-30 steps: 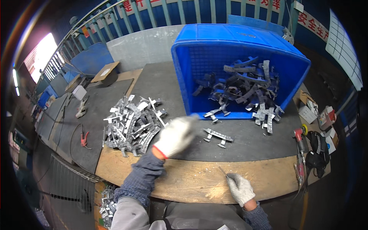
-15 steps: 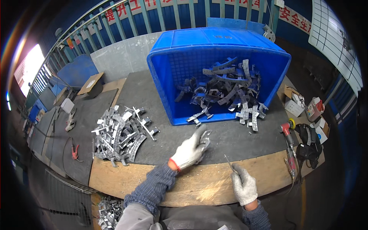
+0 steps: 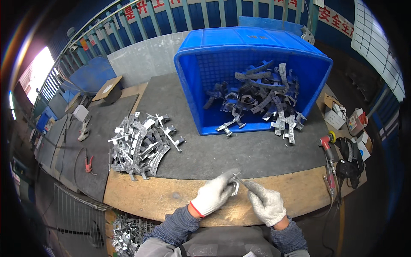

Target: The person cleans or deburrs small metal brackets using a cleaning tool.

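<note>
My gloved left hand (image 3: 215, 193) is closed on a small silver metal bracket (image 3: 235, 189) over the wooden front strip of the bench. Much of that bracket is hidden by the glove. In my gloved right hand (image 3: 268, 205) I grip a thin, pointed metal hand tool (image 3: 240, 179), whose tip lies against or right beside the bracket. A heap of similar curved metal brackets (image 3: 139, 145) lies on the dark mat to the left. Past my hands, a blue plastic crate (image 3: 187, 92) rests on its side, with many brackets (image 3: 274, 96) inside and some spilling over its lower rim.
A red air tool with a yellow pad (image 3: 327, 147) lies at the right edge by a black bag (image 3: 347, 160) and small boxes (image 3: 335, 118). On the left mat is a red air blow gun (image 3: 89, 164). More brackets (image 3: 125, 235) sit below the bench, lower left.
My left hand has drawn back toward me with the bracket, and the right hand has moved slightly up and left. The tool's tip and the bracket are now together. The view has shifted slightly.
</note>
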